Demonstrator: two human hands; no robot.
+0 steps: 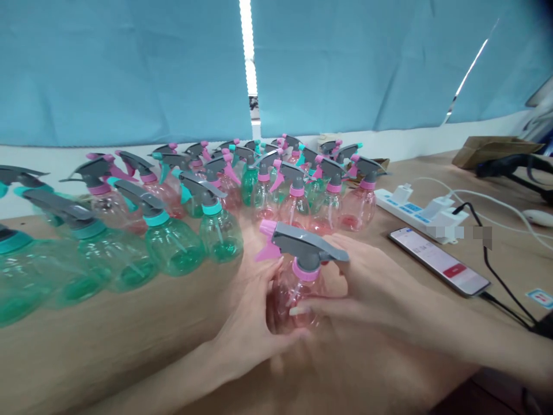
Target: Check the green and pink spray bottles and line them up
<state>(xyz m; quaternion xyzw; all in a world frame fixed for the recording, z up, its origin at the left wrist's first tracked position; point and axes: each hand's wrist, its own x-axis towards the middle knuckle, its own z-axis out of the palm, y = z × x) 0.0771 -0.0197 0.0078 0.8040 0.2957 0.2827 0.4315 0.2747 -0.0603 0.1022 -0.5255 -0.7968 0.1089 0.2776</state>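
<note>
Between my two hands stands a clear pink spray bottle [283, 297] with a grey and pink trigger head, its nozzle turned to the left. My left hand [250, 328] curls round the left side of the bottle, its thumb low on the front. From the right, my right hand [367, 285] wraps the bottle, its thumb across the front and its fingers partly hidden behind. Beyond the hands are several more pink spray bottles [296, 208], and to the left a row of green spray bottles [175, 248] with turquoise collars.
On the right lies a phone [440, 262] with its screen lit and a black cable plugged in. A white power strip [410, 216] with chargers sits behind it. Farther right are a brown paper bag [488, 153] and a black strap-like object [518, 170]. Blue curtains [151, 69] hang behind the table [173, 357].
</note>
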